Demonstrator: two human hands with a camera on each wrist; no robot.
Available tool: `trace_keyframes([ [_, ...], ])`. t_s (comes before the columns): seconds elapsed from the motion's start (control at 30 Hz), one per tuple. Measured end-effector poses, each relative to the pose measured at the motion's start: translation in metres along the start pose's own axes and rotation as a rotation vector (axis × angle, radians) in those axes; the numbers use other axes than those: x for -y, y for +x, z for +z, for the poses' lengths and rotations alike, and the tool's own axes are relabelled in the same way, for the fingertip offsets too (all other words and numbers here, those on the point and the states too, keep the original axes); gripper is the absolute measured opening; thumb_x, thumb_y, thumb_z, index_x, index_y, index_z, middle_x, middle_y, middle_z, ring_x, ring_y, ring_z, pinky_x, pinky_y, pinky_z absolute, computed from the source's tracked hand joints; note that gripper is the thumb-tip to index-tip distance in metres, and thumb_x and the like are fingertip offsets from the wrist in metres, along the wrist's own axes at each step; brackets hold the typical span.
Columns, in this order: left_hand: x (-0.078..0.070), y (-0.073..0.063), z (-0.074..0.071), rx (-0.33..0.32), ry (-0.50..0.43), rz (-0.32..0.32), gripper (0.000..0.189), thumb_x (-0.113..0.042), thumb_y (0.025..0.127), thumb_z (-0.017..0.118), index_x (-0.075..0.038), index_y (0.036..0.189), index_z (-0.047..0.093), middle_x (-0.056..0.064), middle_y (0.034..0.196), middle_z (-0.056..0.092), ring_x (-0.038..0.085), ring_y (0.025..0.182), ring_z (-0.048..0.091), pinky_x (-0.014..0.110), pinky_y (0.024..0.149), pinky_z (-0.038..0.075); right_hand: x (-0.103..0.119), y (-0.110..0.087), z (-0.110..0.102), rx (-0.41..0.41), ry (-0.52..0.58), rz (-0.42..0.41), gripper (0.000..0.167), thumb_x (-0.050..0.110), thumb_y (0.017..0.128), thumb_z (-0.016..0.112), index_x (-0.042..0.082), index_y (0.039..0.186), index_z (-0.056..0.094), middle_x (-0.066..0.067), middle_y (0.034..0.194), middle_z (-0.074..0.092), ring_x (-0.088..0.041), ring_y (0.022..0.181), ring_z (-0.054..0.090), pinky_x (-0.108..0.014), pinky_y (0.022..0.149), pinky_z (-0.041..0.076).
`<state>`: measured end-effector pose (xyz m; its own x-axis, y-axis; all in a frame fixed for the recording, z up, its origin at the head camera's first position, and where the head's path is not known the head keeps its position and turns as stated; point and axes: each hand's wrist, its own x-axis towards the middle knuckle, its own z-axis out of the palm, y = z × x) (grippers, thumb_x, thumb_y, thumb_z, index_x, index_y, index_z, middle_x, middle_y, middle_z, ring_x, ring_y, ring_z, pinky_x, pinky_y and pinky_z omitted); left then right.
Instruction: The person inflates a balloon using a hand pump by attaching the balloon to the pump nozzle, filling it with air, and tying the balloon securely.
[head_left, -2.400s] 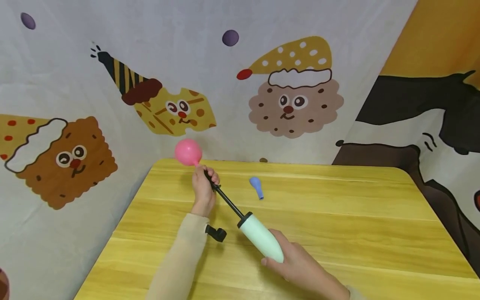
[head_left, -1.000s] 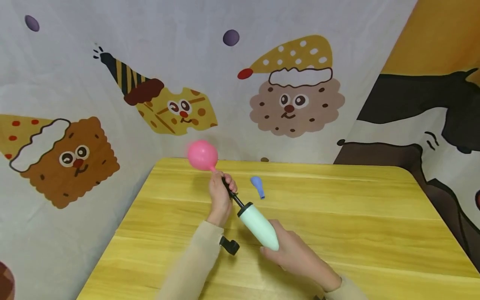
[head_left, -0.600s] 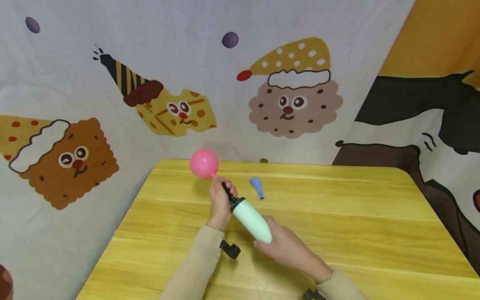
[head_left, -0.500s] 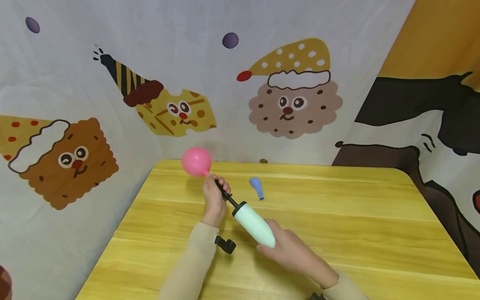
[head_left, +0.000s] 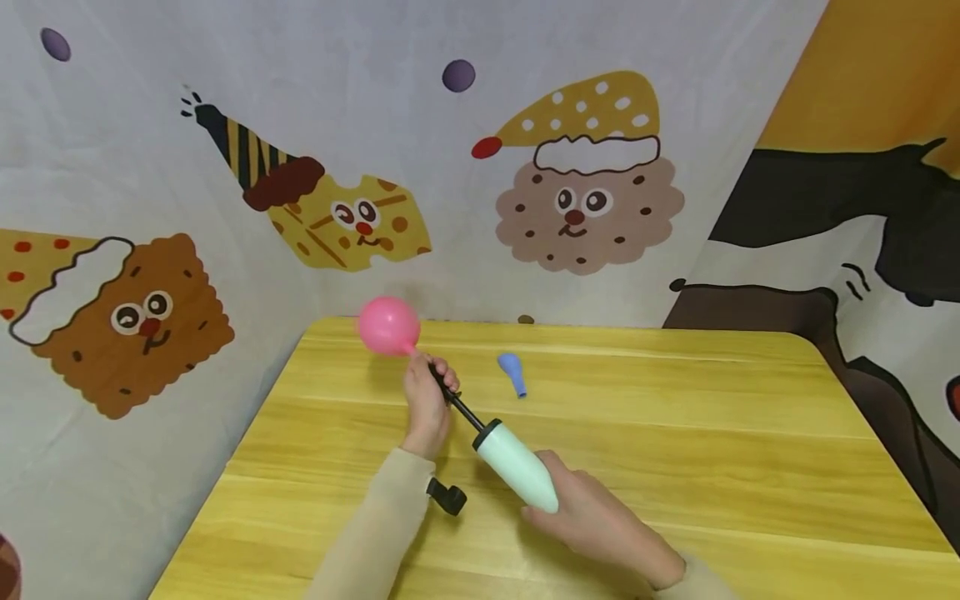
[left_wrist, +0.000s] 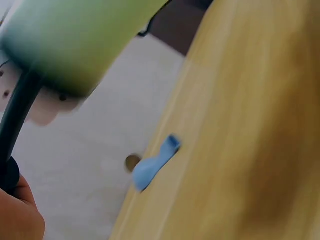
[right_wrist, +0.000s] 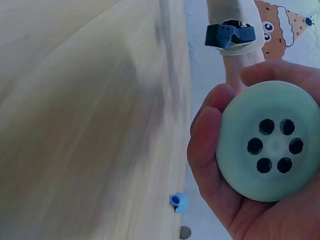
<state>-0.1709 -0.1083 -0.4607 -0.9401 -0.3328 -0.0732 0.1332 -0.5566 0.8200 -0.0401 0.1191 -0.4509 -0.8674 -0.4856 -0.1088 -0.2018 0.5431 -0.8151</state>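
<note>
A hand balloon pump with a mint-green barrel (head_left: 517,468) and a thin black rod slants across the middle of the head view. My left hand (head_left: 427,404) grips its black front end, at the neck of a partly inflated pink balloon (head_left: 388,325). Around the rear of the barrel curl the fingers of my right hand (head_left: 600,521). In the right wrist view the pump's round end cap (right_wrist: 270,142) shows several holes and sits in that palm. Part of the black rod is exposed between barrel and left hand. The balloon's mouth is hidden by the left fingers.
A limp blue balloon (head_left: 513,374) lies on the wooden table (head_left: 712,450), right of the left hand. Behind the table hangs a cloth (head_left: 465,208) printed with cartoon food. A black wrist mount (head_left: 447,497) juts from the left sleeve.
The barrel slid forward until the rod was hidden, then drew back, baring the rod again. The pink balloon looks slightly larger than at first. Both hands keep their grip.
</note>
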Motion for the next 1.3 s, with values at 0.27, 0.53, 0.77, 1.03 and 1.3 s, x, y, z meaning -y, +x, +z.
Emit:
trace_keyframes([
  [0.27,0.019,-0.021,0.006,0.033,0.033,-0.066,0.037,-0.029,0.115,0.028,-0.009,0.088,0.044,-0.002,0.070,0.046,0.008,0.054,0.044,0.019,0.050,0.040,0.005,0.026,0.002,0.024,0.092,0.007,0.064,0.026,0.096,0.074,-0.002,0.144,0.043,-0.005,0.081,0.061,-0.010,0.049,0.057,-0.028,0.042,0.050],
  [0.53,0.006,0.002,-0.006,-0.025,0.016,-0.064,0.040,-0.027,0.115,0.029,-0.010,0.083,0.045,-0.003,0.066,0.047,0.008,0.051,0.044,0.020,0.048,0.040,0.008,0.020,0.005,-0.034,-0.012,-0.018,0.068,0.036,0.094,0.076,0.001,0.145,0.047,-0.006,0.095,0.067,-0.012,0.071,0.060,-0.031,0.059,0.052],
  [0.77,-0.017,0.020,-0.016,-0.081,-0.028,-0.003,0.036,-0.025,0.114,0.032,-0.010,0.084,0.044,-0.003,0.067,0.047,0.007,0.051,0.043,0.019,0.046,0.039,0.006,-0.007,-0.002,-0.025,-0.062,-0.026,0.064,0.035,0.092,0.078,0.008,0.142,0.050,-0.006,0.100,0.069,-0.008,0.074,0.059,-0.029,0.060,0.050],
  [1.03,-0.008,0.006,-0.013,-0.042,-0.026,0.002,0.037,-0.026,0.115,0.029,-0.012,0.083,0.041,-0.004,0.067,0.045,0.007,0.051,0.042,0.018,0.046,0.037,0.000,-0.009,0.004,0.030,0.023,0.011,0.064,0.034,0.095,0.076,0.007,0.144,0.046,-0.007,0.093,0.064,-0.007,0.055,0.057,-0.028,0.047,0.050],
  [1.3,0.011,-0.019,0.006,0.039,0.000,-0.073,0.035,-0.023,0.114,0.029,-0.011,0.084,0.044,-0.003,0.068,0.046,0.007,0.052,0.043,0.019,0.048,0.039,0.003,0.014,0.003,0.013,0.089,-0.012,0.065,0.032,0.096,0.075,0.000,0.144,0.044,-0.006,0.084,0.063,-0.008,0.050,0.058,-0.027,0.042,0.050],
])
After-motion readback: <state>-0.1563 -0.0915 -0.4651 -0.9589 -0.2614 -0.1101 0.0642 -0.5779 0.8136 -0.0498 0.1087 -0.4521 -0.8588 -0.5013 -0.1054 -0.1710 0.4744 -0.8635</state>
